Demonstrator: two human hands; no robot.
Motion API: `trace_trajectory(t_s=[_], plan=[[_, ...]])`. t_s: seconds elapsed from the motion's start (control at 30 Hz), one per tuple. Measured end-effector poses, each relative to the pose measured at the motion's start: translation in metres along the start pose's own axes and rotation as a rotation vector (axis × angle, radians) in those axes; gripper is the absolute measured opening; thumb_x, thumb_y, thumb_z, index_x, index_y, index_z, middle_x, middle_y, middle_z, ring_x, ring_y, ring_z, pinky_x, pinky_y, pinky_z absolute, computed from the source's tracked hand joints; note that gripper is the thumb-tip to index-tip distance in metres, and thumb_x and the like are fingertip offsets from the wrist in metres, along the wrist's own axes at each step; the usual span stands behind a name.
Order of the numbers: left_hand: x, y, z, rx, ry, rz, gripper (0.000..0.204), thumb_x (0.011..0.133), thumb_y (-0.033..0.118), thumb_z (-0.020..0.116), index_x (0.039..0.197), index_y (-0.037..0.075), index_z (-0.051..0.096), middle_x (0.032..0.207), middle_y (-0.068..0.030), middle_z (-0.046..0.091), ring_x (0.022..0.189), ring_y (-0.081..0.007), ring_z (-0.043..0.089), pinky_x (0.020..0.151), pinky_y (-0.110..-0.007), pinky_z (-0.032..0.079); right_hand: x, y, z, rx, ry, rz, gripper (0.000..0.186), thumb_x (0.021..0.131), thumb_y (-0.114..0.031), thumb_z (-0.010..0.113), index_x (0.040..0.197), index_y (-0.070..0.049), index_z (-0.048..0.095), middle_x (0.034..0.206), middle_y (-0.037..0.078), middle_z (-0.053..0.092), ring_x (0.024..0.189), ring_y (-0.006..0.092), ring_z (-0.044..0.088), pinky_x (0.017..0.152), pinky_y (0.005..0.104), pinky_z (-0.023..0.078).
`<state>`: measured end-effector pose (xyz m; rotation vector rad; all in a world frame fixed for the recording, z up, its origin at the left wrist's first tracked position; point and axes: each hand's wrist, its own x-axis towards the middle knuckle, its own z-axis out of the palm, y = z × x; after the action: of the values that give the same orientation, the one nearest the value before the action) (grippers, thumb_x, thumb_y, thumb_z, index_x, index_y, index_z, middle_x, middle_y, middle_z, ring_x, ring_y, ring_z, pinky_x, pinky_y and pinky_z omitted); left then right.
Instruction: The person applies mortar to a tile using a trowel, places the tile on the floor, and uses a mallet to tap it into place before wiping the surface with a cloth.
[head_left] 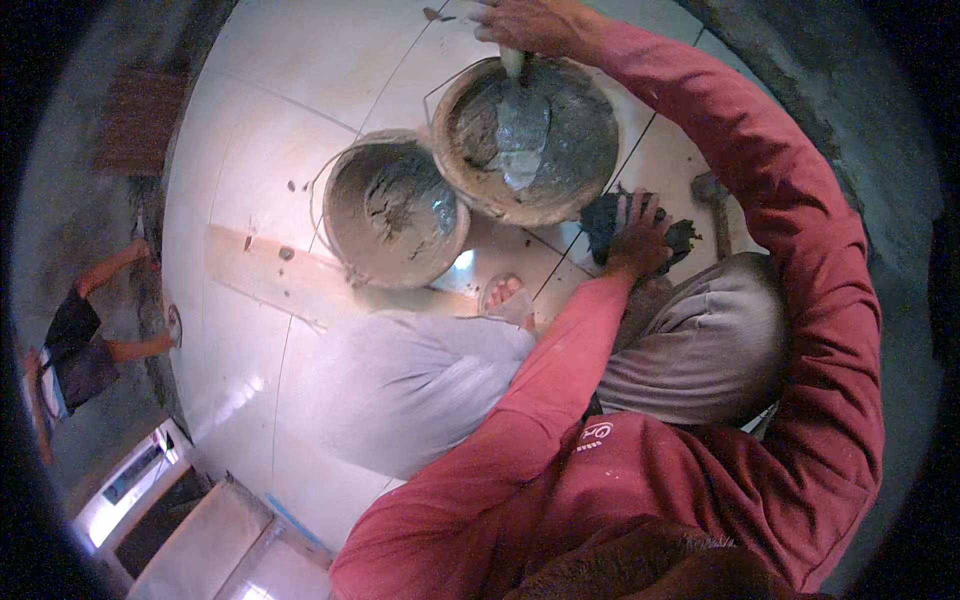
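Note:
At the top, my right hand (520, 25) holds the handle of a metal trowel (522, 135), whose blade lies in the larger bucket (460, 190) of grey, mortar-like mix. The smaller bucket (350, 240) stands to its left, with grey mix inside and smeared on its wall. My left hand (640, 235) rests with fingers spread on a crumpled black cloth (605, 225), just right of the larger bucket. A mallet-like tool (712, 195) lies right of the cloth.
My bent legs (420, 390) and sandaled foot (505, 300) are close below the buckets on the tiled floor (260, 140). Scattered crumbs lie around. Another person (80, 345) is at the far left. A step (200, 545) is at lower left, beside a thin blue strip (295, 520).

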<state>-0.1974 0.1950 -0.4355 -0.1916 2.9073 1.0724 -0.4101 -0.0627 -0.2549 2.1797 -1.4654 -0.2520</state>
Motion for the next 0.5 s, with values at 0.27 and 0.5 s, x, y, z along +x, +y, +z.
trace_trajectory(t_s=[0.27, 0.5], plan=[[0.004, -0.003, 0.0, 0.065, -0.127, -0.042, 0.072, 0.081, 0.049, 0.075, 0.146, 0.021, 0.057, 0.166, -0.0178, 0.025, 0.155, -0.0453, 0.008, 0.123, -0.065, 0.007, -0.145, -0.008, -0.108, 0.314, -0.448, 0.257, 0.046, 0.078, -0.021, 0.077, 0.117, -0.013, 0.055, 0.101, 0.009, 0.062, 0.082, 0.0308, 0.069, 0.069, 0.0441, 0.056], [0.004, 0.002, -0.008, 0.071, -0.061, -0.024, 0.066, 0.085, 0.048, 0.072, 0.144, 0.019, 0.059, 0.166, -0.0155, 0.027, 0.155, -0.0437, 0.013, 0.123, -0.065, 0.008, -0.243, -0.068, -0.099, 0.332, -0.22, 0.556, 0.037, 0.083, -0.023, 0.073, 0.115, -0.012, 0.057, 0.092, 0.009, 0.063, 0.077, 0.0339, 0.069, 0.062, 0.0457, 0.055]])
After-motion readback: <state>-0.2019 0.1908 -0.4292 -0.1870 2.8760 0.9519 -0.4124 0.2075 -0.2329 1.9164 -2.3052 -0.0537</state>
